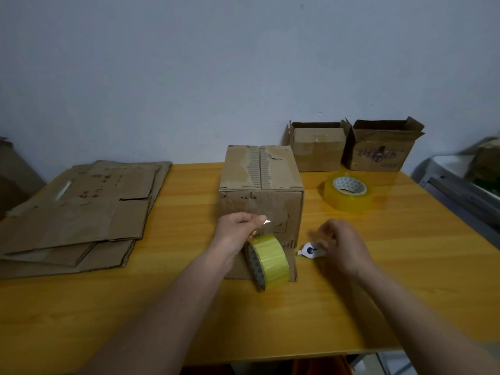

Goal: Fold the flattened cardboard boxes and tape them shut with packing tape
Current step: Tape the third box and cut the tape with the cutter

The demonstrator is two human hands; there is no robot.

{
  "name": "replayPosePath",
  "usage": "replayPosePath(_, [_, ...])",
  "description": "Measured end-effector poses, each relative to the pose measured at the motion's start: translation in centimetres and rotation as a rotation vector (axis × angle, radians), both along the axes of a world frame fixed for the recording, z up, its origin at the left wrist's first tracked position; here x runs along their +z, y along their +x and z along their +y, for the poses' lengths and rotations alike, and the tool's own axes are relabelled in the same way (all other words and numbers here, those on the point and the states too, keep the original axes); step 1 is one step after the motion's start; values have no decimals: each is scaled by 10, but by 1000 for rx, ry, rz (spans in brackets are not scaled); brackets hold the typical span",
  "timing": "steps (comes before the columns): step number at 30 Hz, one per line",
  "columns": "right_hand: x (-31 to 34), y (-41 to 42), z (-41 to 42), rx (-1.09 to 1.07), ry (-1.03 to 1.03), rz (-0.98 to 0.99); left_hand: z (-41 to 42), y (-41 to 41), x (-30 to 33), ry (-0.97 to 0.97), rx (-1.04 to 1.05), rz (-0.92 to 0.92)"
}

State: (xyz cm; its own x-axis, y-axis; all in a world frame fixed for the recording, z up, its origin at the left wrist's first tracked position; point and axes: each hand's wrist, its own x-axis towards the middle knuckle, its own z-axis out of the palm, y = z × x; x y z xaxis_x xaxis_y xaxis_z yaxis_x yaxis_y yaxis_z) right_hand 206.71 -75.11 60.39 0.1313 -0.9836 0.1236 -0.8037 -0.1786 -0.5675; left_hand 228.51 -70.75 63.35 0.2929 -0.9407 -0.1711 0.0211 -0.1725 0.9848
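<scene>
I can't read any text here. The open box [378,152] at upper right carries dark scrawled marks on its front, too blurred to make out. Faint printing on the flattened cardboard [81,209] at left is equally illegible to me.

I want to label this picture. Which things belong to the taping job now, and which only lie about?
In use: left hand, tape roll, box, right hand, small cutter.
Lying about: spare tape roll, flat cardboard, two open boxes.
</scene>
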Motion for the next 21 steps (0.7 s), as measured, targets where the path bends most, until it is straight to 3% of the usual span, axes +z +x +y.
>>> replayPosePath(3, [44, 28, 7, 45, -584, 36, 0, 2, -1, -2, -14, -6])
replayPosePath(5, [73, 53, 5, 266, -722, 117, 0, 3, -1, 2, -32, -8])
replayPosePath(7, [85, 74, -9, 447, -619, 319, -1, 4, -1, -2, -50, -12])
replayPosePath(9, [86, 84, -23, 481, -487, 445, 0, 7, -3, -4, -70, -18])
replayPosePath(14, [79, 84, -34, 451, -459, 439, 4, 17, -18, 27, -131, 11])
replayPosePath(19, [78, 88, -24, 400, -504, 523, 9, 23, -18, -85, -89, 52])
replayPosePath(21, [79, 86, -14, 410, -556, 439, 12, 24, -14, -128, -88, 24])
